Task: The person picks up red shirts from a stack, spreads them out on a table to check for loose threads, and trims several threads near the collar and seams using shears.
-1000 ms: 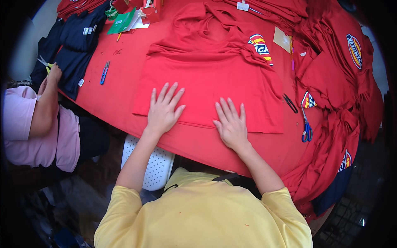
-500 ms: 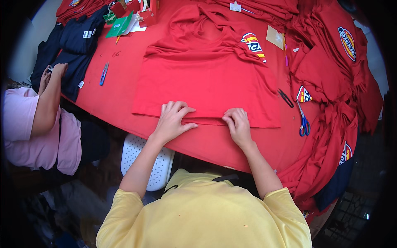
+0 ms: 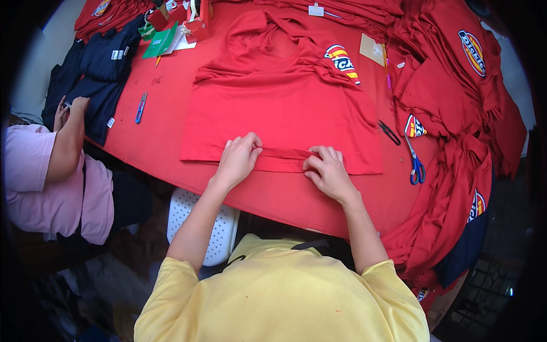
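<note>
A red T-shirt [image 3: 268, 119] with a printed chest logo lies spread on the red-covered table [image 3: 165, 114], its bottom hem toward me. My left hand [image 3: 238, 159] pinches the hem's top layer left of the middle, thumb against fingers. My right hand [image 3: 329, 171] has its fingers closed on the same hem a little to the right. Between them the upper edge is turned back, and a strip of the hem's inside shows. To the right lie black thread snips [image 3: 390, 133] and blue-handled scissors [image 3: 417, 170].
Red shirts [image 3: 444, 85] are heaped along the right side. Blue snips [image 3: 141, 108], a green booklet [image 3: 161, 43] and a red tape dispenser [image 3: 198, 25] lie at the left. Beyond them a person in pink [image 3: 51, 176] handles navy garments [image 3: 102, 74]. A white perforated stool [image 3: 200, 225] stands below the table edge.
Both hands have closed on the hem, and its top layer is now folded back between them. The left hand has turned, its thumb meeting the fingers. The co-worker's hands have lowered slightly.
</note>
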{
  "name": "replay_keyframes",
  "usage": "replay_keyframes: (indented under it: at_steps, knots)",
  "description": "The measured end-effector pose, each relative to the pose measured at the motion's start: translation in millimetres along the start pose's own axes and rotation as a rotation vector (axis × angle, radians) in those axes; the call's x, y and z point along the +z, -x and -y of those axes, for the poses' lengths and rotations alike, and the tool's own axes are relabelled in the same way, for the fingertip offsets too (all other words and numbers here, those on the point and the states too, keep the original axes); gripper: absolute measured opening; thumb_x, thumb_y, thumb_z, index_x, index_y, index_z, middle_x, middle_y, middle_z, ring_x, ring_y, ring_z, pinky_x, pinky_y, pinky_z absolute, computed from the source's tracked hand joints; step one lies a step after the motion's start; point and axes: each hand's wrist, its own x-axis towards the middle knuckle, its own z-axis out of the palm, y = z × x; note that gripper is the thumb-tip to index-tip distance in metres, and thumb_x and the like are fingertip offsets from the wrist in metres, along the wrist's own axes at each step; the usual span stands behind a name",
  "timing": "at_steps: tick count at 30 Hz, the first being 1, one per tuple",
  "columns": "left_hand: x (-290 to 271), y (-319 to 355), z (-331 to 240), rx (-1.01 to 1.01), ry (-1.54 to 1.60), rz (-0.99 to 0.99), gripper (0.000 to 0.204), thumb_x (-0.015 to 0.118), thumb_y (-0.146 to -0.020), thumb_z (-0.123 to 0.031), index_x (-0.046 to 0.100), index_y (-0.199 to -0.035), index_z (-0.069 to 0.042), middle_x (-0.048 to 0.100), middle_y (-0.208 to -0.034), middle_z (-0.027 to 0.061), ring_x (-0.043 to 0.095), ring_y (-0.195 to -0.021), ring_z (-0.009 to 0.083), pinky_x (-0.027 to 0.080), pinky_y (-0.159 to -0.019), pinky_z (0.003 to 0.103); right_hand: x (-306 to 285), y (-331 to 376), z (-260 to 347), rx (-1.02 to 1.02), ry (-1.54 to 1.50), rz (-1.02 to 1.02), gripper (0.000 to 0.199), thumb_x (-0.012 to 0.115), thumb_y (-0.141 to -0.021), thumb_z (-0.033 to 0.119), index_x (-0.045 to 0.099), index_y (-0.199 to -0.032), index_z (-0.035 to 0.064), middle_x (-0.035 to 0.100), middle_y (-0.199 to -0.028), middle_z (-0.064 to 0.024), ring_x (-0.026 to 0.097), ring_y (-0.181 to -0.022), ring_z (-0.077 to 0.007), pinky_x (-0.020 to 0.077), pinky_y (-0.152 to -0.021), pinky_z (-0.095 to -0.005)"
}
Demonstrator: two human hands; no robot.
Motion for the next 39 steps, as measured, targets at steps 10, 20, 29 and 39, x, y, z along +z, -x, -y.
replay_keyframes:
  at_steps: [10, 20, 29, 39]
  knots:
    - [-4, -8, 3, -0.001, -0.004, 0.136, 0.010, 0.057, -0.091, -0.015, 0.059, -0.095, -0.006, 0.062, -0.092, 0.0101, 0.057, -0.097, 0.0271, 0.037, -0.084, 0.040, 19, -10, -25, 0.212, 0.071, -0.023, 0.024, 0.056, -0.093, 0.027, 0.060, -0.084, 0.0050, 0.060, -0.091, -0.0099, 0.056, -0.090, -0.0286, 0.0381, -0.078, -0.0435]
    - [-5, -11, 13, -0.094, 0.100, 0.169, 0.033, 0.058, -0.093, -0.033, 0.061, -0.092, 0.000, 0.061, -0.094, 0.0138, 0.055, -0.098, 0.0314, 0.037, -0.090, 0.040, 1, -47, -20, 0.512, -0.059, 0.182, 0.041, 0.046, -0.097, 0.034, 0.057, -0.077, 0.0002, 0.063, -0.085, -0.0181, 0.059, -0.079, -0.0368, 0.0439, -0.073, -0.0462]
    - [-10, -14, -13, -0.123, 0.126, 0.146, 0.031, 0.065, -0.089, -0.032, 0.063, -0.093, -0.001, 0.063, -0.087, 0.0161, 0.061, -0.087, 0.0326, 0.044, -0.081, 0.040, -4, -22, -39, 0.338, -0.583, 0.120, 0.021, 0.058, -0.089, 0.022, 0.070, -0.089, 0.0047, 0.067, -0.089, -0.0089, 0.059, -0.082, -0.0261, 0.0464, -0.080, -0.0368]
    - [22, -44, -74, -0.360, 1.413, 0.411, 0.010, 0.057, -0.097, -0.018, 0.063, -0.093, -0.010, 0.068, -0.095, 0.0019, 0.065, -0.084, 0.0135, 0.053, -0.077, 0.031, -33, -39, 3, 0.098, 0.179, -0.456, 0.015, 0.064, -0.084, 0.015, 0.070, -0.096, 0.0085, 0.065, -0.099, -0.0075, 0.054, -0.096, -0.0273, 0.0416, -0.087, -0.0377]
